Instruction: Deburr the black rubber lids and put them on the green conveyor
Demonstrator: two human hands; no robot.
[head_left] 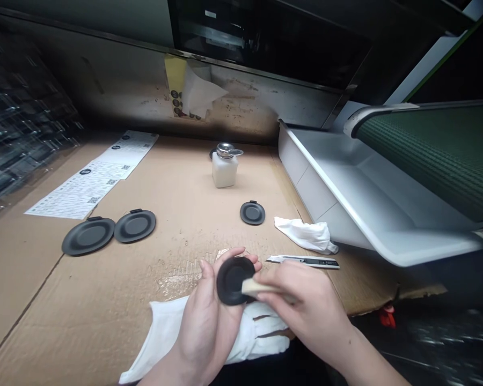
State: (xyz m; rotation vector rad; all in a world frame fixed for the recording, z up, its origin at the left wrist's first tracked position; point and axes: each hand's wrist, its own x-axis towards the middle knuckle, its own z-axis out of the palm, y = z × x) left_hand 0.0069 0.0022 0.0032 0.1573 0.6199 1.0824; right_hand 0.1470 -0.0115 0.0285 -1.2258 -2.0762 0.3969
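Remotely, I watch a pair of bare hands meet above the front edge of a brown cardboard-covered bench (pixel 193 198), where a round, black, matte shallow disc (pixel 230 272) rests on the left hand (pixel 211 316). That hand lies half-open, palm up, fingers spread beneath the disc and thumb standing free of its rim; the right hand (pixel 312 300) is closed, pinching a pale cream, blunt-ended piece (pixel 250 288) against the disc's face, its material too blurred for me to name.

Working the piece over the disc well, I judge, calls for light, even strokes, the left fingers bracing from behind so that the rim does not tip, and the disc turned rather than the wrist twisted.

Below the hands, a white fabric glove (pixel 261 335) lies along the front edge, where a sleeve or finger could snag. Toward the right edge, room is tight: a slim silver-and-black utility knife (pixel 306 261) lies just beyond the right knuckles, pointed end to the left, with a crumpled white cloth (pixel 306 235) behind it and a deep white rectangular tray (pixel 326 185) along that side. More room runs leftward, I reckon, as far as two black tabbed saucers (pixel 89 236) toward the left edge, and back to a square, milky-white bottle with a metal cap (pixel 224 170).
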